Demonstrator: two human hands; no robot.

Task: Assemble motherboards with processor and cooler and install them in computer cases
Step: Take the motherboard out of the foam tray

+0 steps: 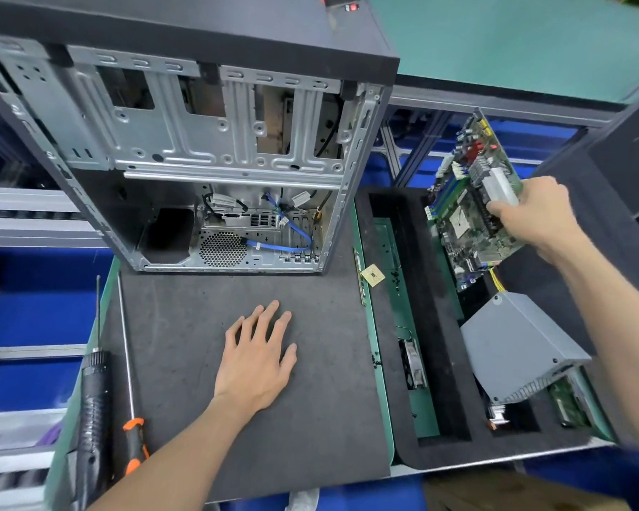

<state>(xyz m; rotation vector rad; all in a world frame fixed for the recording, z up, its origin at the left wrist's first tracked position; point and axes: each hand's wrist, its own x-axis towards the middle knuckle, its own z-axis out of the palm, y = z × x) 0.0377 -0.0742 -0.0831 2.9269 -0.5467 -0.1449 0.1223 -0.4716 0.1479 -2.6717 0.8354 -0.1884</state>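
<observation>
An open computer case (200, 142) stands at the back of the dark mat (310, 381), its inside facing me, with blue cables near its rear panel. My right hand (532, 212) grips a green motherboard (469, 212) by its right edge and holds it tilted above the black foam tray (443, 363) on the right. A small gold processor (372, 276) lies on the tray's left rim beside the case. A cooler fan (414, 363) lies in the tray's long slot. My left hand (259, 357) rests flat on the mat, fingers spread, holding nothing.
An electric screwdriver (93, 400) and a long orange-handled screwdriver (128, 363) lie at the mat's left edge. A grey power supply (517, 348) sits in the tray at the right. A memory stick (360, 278) lies along the tray's edge. Blue bins lie below the bench.
</observation>
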